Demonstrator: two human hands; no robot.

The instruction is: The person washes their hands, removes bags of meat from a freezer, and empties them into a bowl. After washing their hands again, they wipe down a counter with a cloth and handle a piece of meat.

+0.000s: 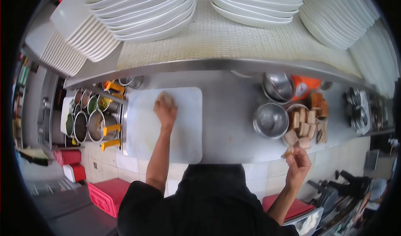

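Observation:
On the white cutting board (188, 123), my left hand (165, 112) presses down with its fingers closed around a pale wad (166, 97), whose kind is too blurred to make out. My right hand (299, 164) is raised at the counter's front edge, pinching a small pale-brown piece of food (288, 153). Just beyond that hand lie several blocks of cooked meat (304, 129), pale with browned sides. Darker browned blocks (316, 100) sit behind them. To their left stands a metal bowl (271, 120).
Stacked white plates (142, 10) crowd the shelf (234, 48) above the counter. More metal bowls (279, 87) and an orange scale (305, 86) stand at the back right. Filled metal containers (97, 125) with yellow handles line the left. Another person (363, 190) is at far right.

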